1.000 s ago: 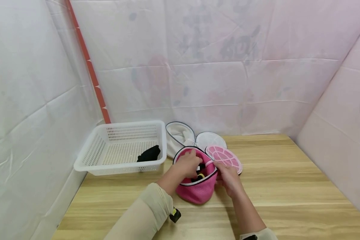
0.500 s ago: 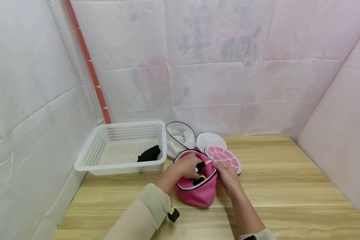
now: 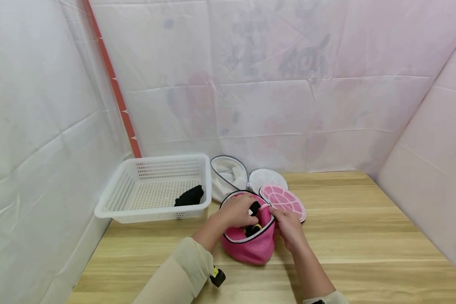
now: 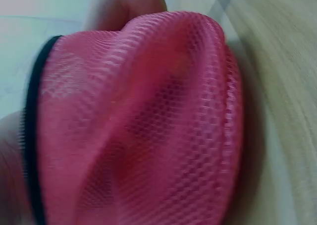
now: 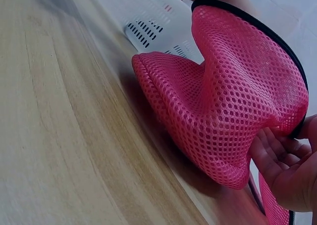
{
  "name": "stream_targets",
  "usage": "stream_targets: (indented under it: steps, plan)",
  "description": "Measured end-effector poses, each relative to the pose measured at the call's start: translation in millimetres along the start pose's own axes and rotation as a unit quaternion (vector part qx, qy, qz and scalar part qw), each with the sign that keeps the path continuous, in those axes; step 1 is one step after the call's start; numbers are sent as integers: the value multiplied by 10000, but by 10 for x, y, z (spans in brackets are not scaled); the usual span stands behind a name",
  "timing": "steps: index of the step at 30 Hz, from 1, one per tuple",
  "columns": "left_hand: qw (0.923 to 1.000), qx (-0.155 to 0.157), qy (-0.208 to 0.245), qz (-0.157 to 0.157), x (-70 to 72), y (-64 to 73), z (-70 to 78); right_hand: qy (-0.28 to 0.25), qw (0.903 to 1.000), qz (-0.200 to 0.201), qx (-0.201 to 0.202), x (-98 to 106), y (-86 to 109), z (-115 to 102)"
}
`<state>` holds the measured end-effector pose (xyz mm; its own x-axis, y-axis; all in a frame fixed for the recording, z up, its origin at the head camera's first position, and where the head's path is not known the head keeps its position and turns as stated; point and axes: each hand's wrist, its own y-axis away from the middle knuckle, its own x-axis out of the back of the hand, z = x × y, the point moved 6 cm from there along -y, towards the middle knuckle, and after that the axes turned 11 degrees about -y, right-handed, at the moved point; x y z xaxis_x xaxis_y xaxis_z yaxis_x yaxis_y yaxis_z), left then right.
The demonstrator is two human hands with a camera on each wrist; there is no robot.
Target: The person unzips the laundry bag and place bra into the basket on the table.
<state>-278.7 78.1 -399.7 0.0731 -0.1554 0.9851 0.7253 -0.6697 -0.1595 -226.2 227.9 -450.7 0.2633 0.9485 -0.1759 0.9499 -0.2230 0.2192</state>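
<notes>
A pink mesh laundry bag (image 3: 248, 249) stands on the wooden table with its round, black-edged mouth unzipped. My left hand (image 3: 237, 211) reaches into that mouth, thumb and forefinger on either side of a small black cloth piece (image 3: 254, 207) with a white tag. Deeper inside lies a black-and-yellow item (image 3: 253, 229), partly covered by the hand. On the right side, my right hand (image 3: 289, 226) grips the bag's rim between thumb and fingers. In the right wrist view the right fingers (image 5: 275, 153) press the mesh (image 5: 233, 96) from outside. The bag's pink lid (image 3: 283, 199) lies folded back.
To the left is a white perforated basket (image 3: 152, 216) with a black cloth bundle (image 3: 190, 196) in it. Behind the pink bag lies a white mesh bag (image 3: 221, 188) with its round lid (image 3: 270, 176) folded out. White-sheeted walls surround the wooden tabletop (image 3: 357, 236).
The pink bag has shifted slightly toward me. My left hand has sunk a little with it, and the black cloth piece shows more plainly between thumb and forefinger. The right hand keeps its hold.
</notes>
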Motion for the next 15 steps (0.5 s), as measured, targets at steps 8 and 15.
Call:
stream_targets:
  steps: [8, 15]
  plan:
    - [9903, 166, 522, 1278, 703, 210, -199, -29, 9999, 97, -65, 15, -7, 6]
    - [9774, 861, 399, 1888, 1046, 617, -915, -73, 9999, 100, -107, 1, -15, 24]
